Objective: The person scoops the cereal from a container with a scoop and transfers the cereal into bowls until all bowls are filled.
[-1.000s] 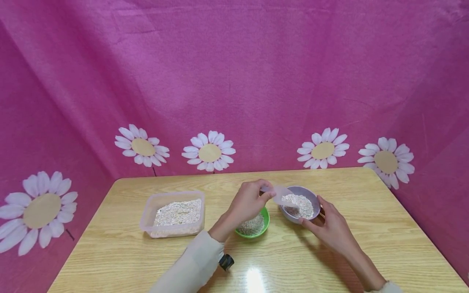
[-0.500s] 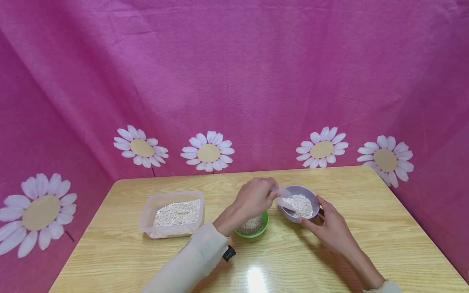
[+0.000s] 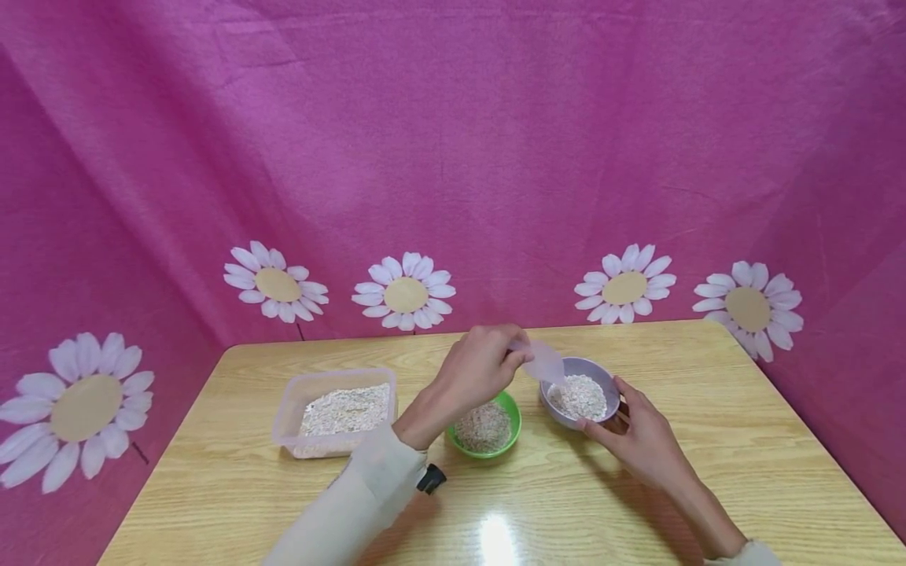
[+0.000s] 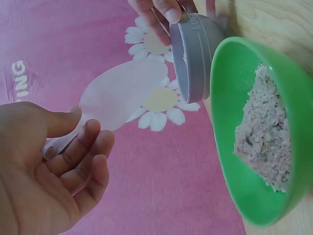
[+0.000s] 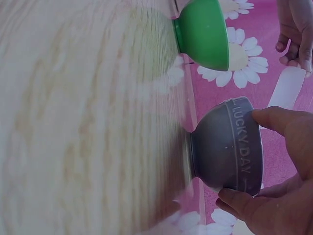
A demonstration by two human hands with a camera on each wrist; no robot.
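Head view: light wood-grain worktop [image 3: 637,487] fills the lower half of the frame, glossy, with a bright glare spot at lower centre. Pink fabric backdrop [image 3: 453,141] covers the whole upper half and wraps down both sides, creased, with white daisy cutouts [image 3: 404,291] in a row just above the worktop's far edge and one larger daisy at far left. Left of centre sits a clear plastic container [image 3: 336,411] holding pale flaky grain. Green bowl [image 3: 485,424] at centre holds the same grain; purple-grey bowl [image 3: 579,391] just to its right, near but apart, also holds grain. Left hand [image 3: 476,369], cream sleeve, is raised above the green bowl and pinches the handle of a translucent scoop [image 3: 543,360] between thumb and curled fingers; scoop blade hangs over the left rim of the purple-grey bowl, tilted down. Right hand [image 3: 637,432] grips the purple-grey bowl's near right side, thumb on the wall, fingers curled under. Left wrist view: scoop [image 4: 122,95] looks empty, pinched at the handle, green bowl [image 4: 259,132] at right. Right wrist view: raised lettering "LUCKY DAY" on the purple-grey bowl [image 5: 227,147], which stands on the worktop, thumb and fingers [image 5: 244,205] around it.
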